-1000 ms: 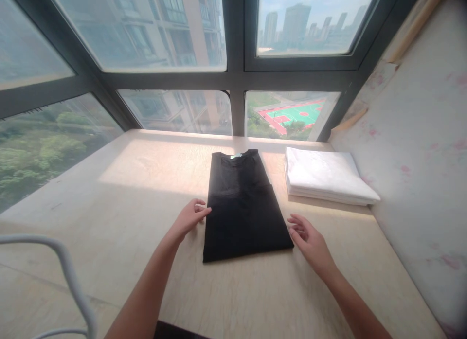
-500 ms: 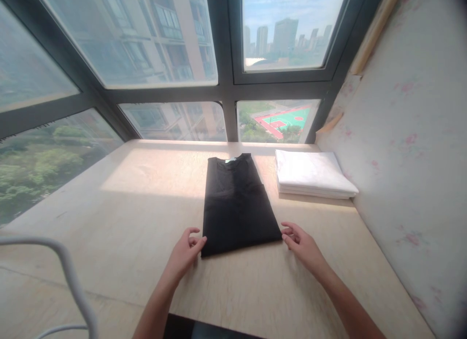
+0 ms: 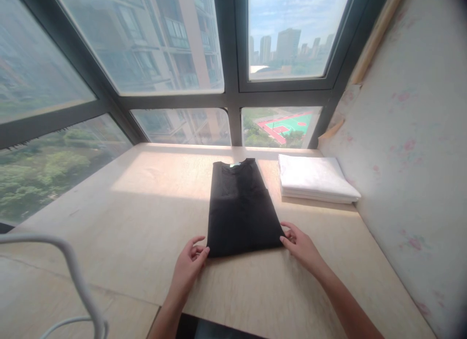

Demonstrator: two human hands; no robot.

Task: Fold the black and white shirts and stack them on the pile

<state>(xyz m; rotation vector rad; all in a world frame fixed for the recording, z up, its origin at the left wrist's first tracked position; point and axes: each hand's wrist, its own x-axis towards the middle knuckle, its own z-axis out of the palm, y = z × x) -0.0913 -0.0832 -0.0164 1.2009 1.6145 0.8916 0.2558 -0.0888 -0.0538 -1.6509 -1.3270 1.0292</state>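
A folded black T-shirt point(image 3: 241, 212) lies flat on the pale wooden surface, its collar and small light label toward the window. At its near left corner, my left hand point(image 3: 191, 258) pinches the cloth between thumb and fingers. My right hand point(image 3: 297, 244) grips the near right corner, thumb on top and the fingers partly hidden at the edge. The near edge of the shirt runs between both hands.
A stack of folded white cloth point(image 3: 315, 178) sits at the right, by the flowered wall point(image 3: 412, 183). A white curved tube point(image 3: 75, 271) stands at the lower left. Something dark and flat point(image 3: 219, 329) shows at the bottom edge. Windows line the back.
Both hands have closed on the shirt's near corners; the left one has come in onto its corner. The near edge now lies straighter. The view has shifted slightly.
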